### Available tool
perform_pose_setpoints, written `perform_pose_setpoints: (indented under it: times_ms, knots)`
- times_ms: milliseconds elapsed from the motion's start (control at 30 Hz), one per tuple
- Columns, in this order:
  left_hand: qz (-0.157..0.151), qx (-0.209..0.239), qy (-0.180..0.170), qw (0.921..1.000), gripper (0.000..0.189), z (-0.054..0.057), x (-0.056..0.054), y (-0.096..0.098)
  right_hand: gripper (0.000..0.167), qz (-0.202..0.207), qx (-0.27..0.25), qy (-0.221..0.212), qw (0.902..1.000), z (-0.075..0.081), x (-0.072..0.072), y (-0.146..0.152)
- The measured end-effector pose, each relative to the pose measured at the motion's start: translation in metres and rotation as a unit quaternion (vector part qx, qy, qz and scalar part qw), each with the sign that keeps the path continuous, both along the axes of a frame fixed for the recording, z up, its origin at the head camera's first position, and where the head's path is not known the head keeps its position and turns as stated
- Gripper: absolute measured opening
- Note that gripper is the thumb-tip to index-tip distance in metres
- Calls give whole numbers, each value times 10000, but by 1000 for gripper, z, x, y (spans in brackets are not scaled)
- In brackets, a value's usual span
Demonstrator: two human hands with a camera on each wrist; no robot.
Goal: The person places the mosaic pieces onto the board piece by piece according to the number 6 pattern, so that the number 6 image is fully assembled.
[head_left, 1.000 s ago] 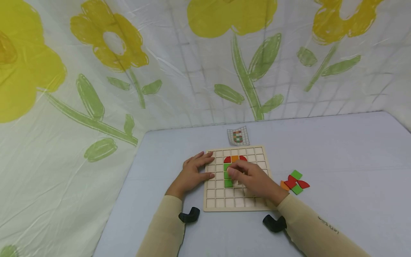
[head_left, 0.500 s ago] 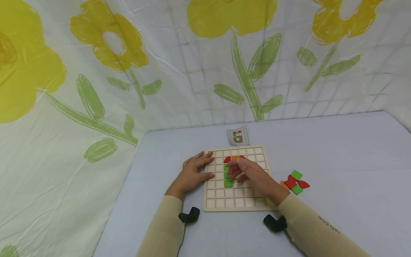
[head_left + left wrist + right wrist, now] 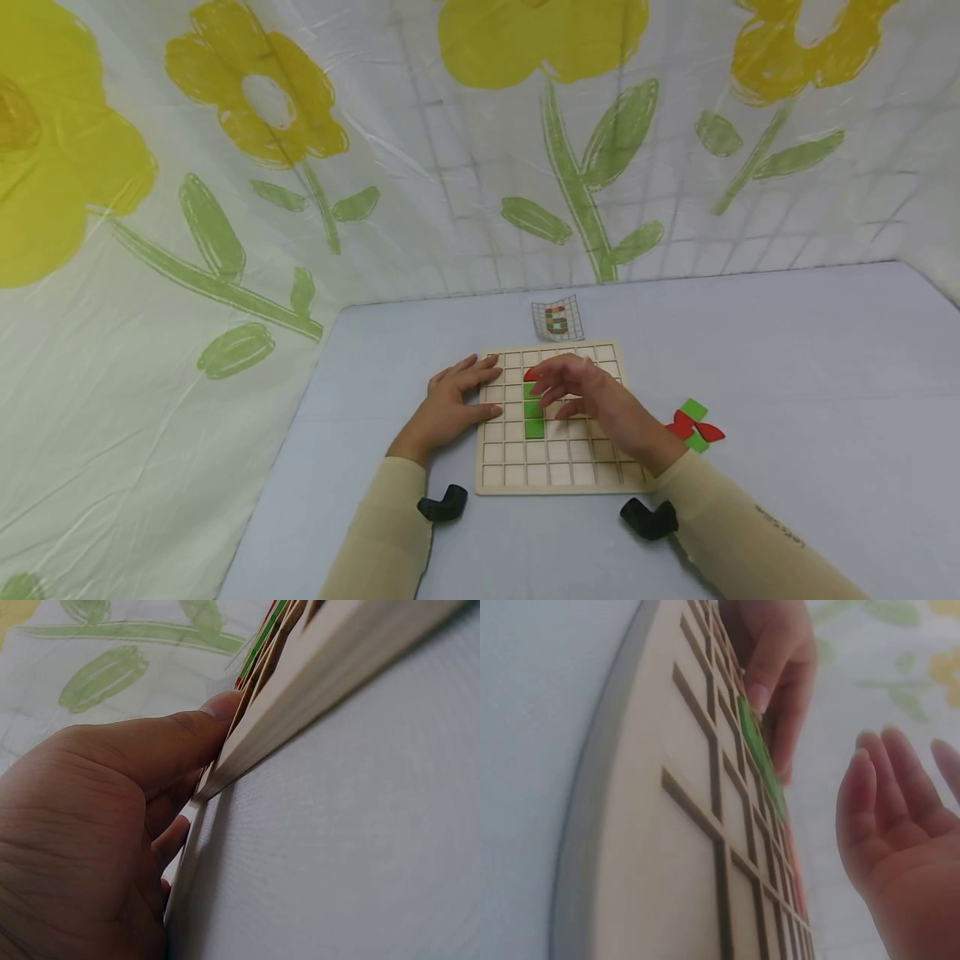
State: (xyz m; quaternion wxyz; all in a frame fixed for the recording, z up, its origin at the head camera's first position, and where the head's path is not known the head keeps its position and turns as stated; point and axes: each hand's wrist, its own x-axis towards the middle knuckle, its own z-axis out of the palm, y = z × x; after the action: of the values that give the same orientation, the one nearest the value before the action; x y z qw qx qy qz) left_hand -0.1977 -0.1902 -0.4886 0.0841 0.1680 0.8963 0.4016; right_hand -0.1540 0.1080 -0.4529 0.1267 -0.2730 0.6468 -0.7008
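A wooden grid board (image 3: 517, 477) lies flat on the table. On its left edge rests my left hand (image 3: 450, 404), fingers spread over the frame; in the left wrist view the thumb (image 3: 180, 739) lies along the board's top edge. Over the board's middle hovers my right hand (image 3: 596, 396), fingers loosely bent and apart, holding nothing. Just left of its fingertips, several green square tiles (image 3: 533, 410) form a column in the grid, with a red rounded tile (image 3: 530, 375) above them. The right wrist view shows the right palm (image 3: 907, 847) off the board surface. The hand hides other cells.
Loose green tiles (image 3: 693, 409) and red tiles (image 3: 709, 432) lie right of the board, partly behind the right forearm. Behind the board stands a small curled paper card (image 3: 557, 318) with a coloured grid pattern. A flower-printed sheet (image 3: 480, 167) hangs beyond the table.
My right hand's thumb and fingers have spread from being close together, and the hand has lifted and shifted slightly right, covering the orange tile in the top row. The left hand stays put.
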Motion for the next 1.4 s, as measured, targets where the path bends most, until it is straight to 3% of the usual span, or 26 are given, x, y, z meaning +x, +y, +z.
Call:
perform_pose_setpoints:
  times_ms: [367, 533, 1033, 1400]
  knots:
    - [155, -54, -116, 9998, 64, 1, 2, 2, 82, 94, -153, 480, 9987, 10, -7, 16]
    - [183, -34, -143, 9997, 64, 0, 2, 1, 81, 22, -193, 668, 9976, 13, -9, 26]
    - [213, 13, -159, 9996, 65, -1, 2, 1, 76, -385, 32, 591, 9975, 18, -7, 54]
    - [207, 47, -148, 9997, 66, -1, 2, 1, 62, -760, 408, 465, 9952, 14, -2, 77]
